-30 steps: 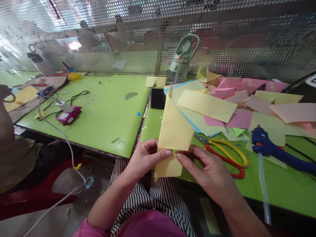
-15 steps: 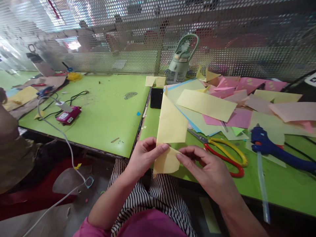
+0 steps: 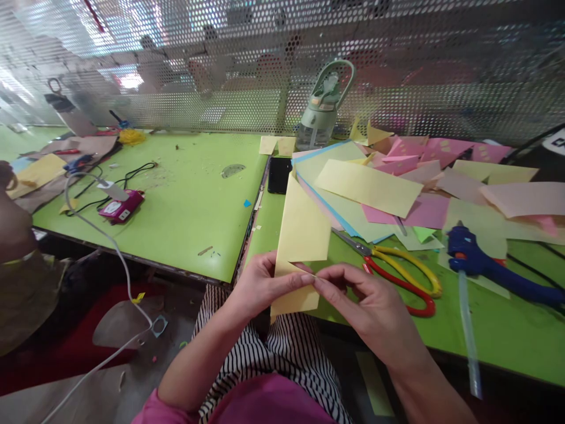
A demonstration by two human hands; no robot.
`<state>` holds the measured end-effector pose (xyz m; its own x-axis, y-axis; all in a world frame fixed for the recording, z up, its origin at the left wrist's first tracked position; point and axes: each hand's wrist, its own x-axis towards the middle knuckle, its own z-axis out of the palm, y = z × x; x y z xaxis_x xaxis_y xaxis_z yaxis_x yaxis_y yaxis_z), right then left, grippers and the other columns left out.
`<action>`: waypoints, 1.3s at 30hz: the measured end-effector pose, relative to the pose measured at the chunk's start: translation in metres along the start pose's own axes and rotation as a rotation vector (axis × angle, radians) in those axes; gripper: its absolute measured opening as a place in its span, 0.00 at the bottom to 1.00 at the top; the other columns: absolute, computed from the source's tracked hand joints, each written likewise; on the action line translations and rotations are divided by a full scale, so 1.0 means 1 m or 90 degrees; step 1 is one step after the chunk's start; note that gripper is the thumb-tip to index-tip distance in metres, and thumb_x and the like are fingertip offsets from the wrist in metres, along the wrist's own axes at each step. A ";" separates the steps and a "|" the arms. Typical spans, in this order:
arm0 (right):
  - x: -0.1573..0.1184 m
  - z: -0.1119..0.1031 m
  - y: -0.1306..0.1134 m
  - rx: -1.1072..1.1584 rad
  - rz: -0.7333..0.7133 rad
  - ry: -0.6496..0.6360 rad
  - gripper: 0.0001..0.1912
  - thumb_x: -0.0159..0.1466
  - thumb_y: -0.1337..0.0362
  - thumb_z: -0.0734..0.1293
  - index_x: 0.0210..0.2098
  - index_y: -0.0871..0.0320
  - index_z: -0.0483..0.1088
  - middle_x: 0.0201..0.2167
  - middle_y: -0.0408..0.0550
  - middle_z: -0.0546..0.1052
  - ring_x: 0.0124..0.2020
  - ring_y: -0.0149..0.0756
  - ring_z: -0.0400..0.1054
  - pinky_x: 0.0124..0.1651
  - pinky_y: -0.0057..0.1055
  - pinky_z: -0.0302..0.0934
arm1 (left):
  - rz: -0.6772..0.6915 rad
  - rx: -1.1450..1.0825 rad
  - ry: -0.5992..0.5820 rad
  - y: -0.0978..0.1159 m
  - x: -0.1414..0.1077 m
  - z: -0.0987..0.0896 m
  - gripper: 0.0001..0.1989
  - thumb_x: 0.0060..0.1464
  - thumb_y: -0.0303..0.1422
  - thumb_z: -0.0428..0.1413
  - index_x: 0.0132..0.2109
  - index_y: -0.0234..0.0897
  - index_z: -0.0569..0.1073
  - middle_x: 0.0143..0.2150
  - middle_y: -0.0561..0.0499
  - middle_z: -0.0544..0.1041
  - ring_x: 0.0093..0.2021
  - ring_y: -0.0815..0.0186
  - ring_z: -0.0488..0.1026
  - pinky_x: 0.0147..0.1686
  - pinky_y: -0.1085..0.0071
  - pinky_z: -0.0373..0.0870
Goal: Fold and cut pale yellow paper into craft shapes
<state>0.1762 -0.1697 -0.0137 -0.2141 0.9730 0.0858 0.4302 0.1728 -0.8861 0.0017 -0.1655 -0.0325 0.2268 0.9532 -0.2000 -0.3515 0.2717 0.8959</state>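
Note:
A folded piece of pale yellow paper (image 3: 304, 227) with a slit from its right side stands between my hands, over the table's front edge. My left hand (image 3: 267, 282) is closed on it, the thumb stretched across the lower flap toward the right edge. At that same edge, my right hand (image 3: 357, 297) pinches the paper between thumb and forefinger, so the two thumb tips nearly meet. Just right of the paper lie scissors (image 3: 397, 265) with one yellow and one red handle. Beyond them is a blue glue gun (image 3: 481, 256) with a clear glue stick.
Loose coloured papers (image 3: 375, 185) cover the right part of the green table (image 3: 189, 218). A lidded bottle (image 3: 318, 115) and a black phone (image 3: 279, 175) stand and lie behind the yellow paper. Left are a magenta power box (image 3: 121, 206) and a white cable (image 3: 123, 259). A person's arm (image 3: 17, 224) shows far left.
My left thumb has slid right along the lower flap toward my right fingertips. The lower flap is pressed flatter and the slit gapes wider; the paper has shifted slightly left and down.

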 end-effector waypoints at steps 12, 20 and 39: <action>0.003 0.001 0.003 0.006 0.007 0.001 0.14 0.62 0.51 0.68 0.27 0.53 0.73 0.22 0.41 0.74 0.26 0.32 0.66 0.29 0.29 0.61 | -0.001 0.001 -0.011 -0.004 0.004 -0.002 0.17 0.46 0.45 0.66 0.33 0.34 0.81 0.28 0.47 0.78 0.25 0.69 0.72 0.29 0.73 0.68; 0.003 0.001 0.002 0.060 0.077 0.006 0.14 0.60 0.50 0.68 0.29 0.54 0.74 0.25 0.42 0.76 0.28 0.33 0.67 0.29 0.27 0.61 | -0.002 0.076 -0.045 -0.001 0.003 -0.009 0.22 0.57 0.50 0.56 0.42 0.34 0.81 0.33 0.46 0.80 0.32 0.65 0.74 0.34 0.73 0.68; 0.007 0.000 0.017 -0.016 0.035 0.000 0.15 0.62 0.49 0.66 0.28 0.53 0.73 0.23 0.40 0.73 0.26 0.32 0.64 0.28 0.28 0.58 | 0.036 0.022 0.024 -0.005 0.012 -0.003 0.20 0.44 0.46 0.67 0.35 0.32 0.76 0.32 0.48 0.77 0.31 0.68 0.72 0.34 0.72 0.68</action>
<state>0.1816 -0.1603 -0.0279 -0.1891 0.9813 0.0370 0.4634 0.1224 -0.8776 0.0034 -0.1549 -0.0404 0.1724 0.9715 -0.1626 -0.3308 0.2126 0.9194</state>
